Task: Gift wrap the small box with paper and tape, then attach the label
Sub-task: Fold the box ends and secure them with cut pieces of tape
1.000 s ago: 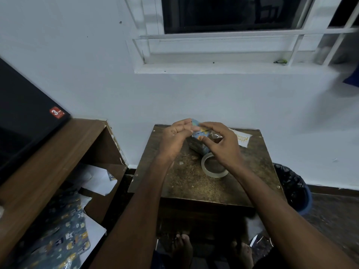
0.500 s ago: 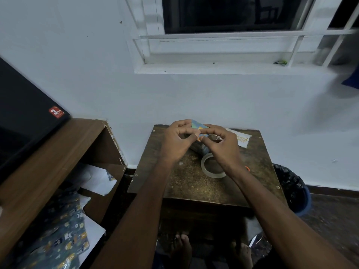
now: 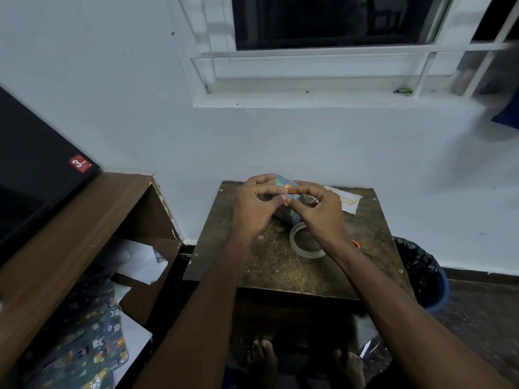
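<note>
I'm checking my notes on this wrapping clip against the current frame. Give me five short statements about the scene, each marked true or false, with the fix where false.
1. Both hands hold the wrapped box above the small table. True.
2. The tape roll is on the window sill. False: it lies on the table, partly under the right hand.
3. The label is already stuck on the box. False: it lies on the table beyond the right hand.
4. A bin with a black liner stands right of the table. True.
5. The left hand is holding scissors. False: its fingers grip the box.
</note>
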